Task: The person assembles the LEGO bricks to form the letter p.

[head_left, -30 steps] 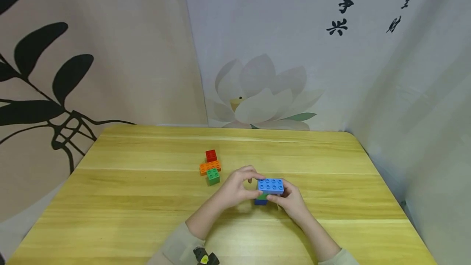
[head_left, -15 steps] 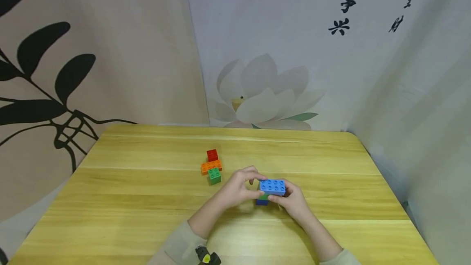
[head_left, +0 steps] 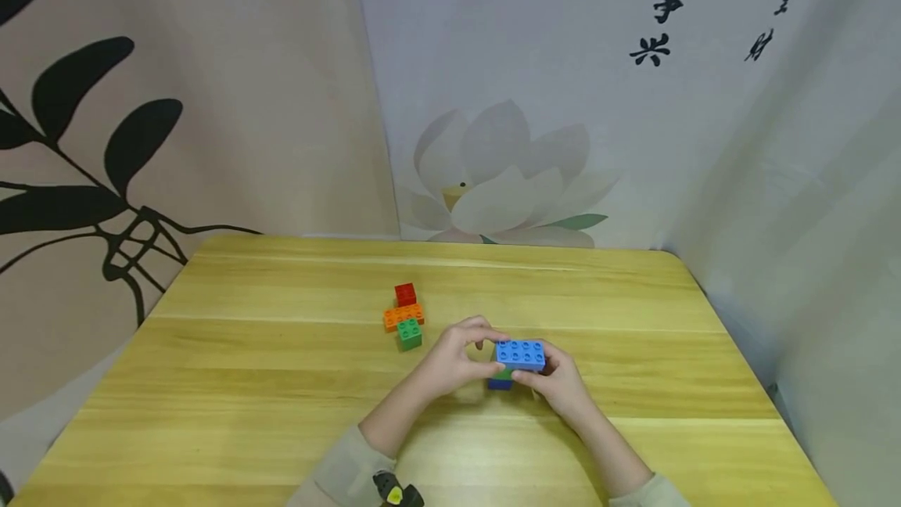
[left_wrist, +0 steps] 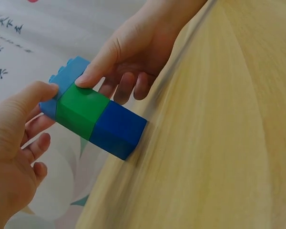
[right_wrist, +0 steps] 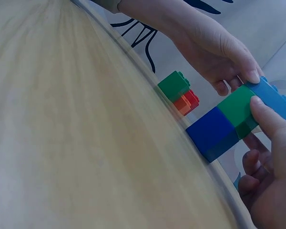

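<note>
A light blue brick (head_left: 520, 354) tops a stack, over a green brick (left_wrist: 82, 110) and a dark blue brick (left_wrist: 118, 129) that stands on the table. My left hand (head_left: 454, 361) pinches the light blue brick's left end between thumb and fingers. At its other end my right hand (head_left: 561, 386) grips it, the thumb on the front near the green brick. In the right wrist view the green brick (right_wrist: 238, 109) and dark blue brick (right_wrist: 212, 133) show below both thumbs. The light blue brick's far side is hidden.
Left of the stack, a small green brick (head_left: 409, 334), an orange brick (head_left: 403, 318) and a red brick (head_left: 405, 294) sit close together on the wooden table (head_left: 246, 382). Behind the table hangs a printed curtain (head_left: 281, 100).
Both hands keep their hold on the light blue brick. The whole scene has shifted very slightly in the head view; nothing else has visibly moved.
</note>
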A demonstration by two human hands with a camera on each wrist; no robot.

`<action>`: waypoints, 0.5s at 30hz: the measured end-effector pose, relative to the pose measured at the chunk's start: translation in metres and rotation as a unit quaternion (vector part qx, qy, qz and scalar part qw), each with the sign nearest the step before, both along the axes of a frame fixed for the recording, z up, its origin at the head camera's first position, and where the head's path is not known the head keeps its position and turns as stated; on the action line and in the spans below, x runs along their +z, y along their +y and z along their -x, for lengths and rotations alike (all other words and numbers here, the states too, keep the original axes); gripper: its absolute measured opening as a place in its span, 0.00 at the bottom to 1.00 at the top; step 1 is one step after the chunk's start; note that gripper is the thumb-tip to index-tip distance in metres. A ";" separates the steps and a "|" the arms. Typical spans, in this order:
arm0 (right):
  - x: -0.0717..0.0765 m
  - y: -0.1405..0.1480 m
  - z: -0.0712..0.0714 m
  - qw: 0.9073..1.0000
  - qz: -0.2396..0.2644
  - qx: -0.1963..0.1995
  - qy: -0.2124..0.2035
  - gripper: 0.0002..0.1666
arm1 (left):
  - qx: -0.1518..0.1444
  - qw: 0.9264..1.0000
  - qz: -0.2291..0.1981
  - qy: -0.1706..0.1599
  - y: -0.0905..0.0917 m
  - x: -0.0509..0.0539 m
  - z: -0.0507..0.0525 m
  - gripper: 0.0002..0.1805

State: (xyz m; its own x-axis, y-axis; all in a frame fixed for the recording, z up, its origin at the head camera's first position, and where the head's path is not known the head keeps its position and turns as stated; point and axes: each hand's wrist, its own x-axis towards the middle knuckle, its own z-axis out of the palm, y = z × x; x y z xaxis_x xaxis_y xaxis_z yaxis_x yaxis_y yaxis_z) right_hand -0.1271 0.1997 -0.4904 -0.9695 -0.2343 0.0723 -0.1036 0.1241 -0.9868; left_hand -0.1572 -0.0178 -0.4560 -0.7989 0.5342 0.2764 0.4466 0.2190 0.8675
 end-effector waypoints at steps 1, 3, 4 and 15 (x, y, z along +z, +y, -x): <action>0.000 0.000 0.000 1.000 0.000 0.000 0.002 0.23 | 0.002 1.000 0.002 0.001 0.000 0.000 0.000 0.19; -0.001 0.000 0.000 1.000 0.004 0.002 0.008 0.22 | 0.005 1.000 0.007 0.006 0.000 -0.002 -0.001 0.19; -0.001 0.000 -0.001 1.000 0.004 0.002 0.009 0.22 | 0.006 1.000 0.008 0.009 0.000 -0.002 -0.001 0.19; -0.003 0.001 0.000 1.000 0.006 0.006 0.021 0.23 | 0.027 0.999 0.020 0.026 -0.003 -0.001 -0.005 0.24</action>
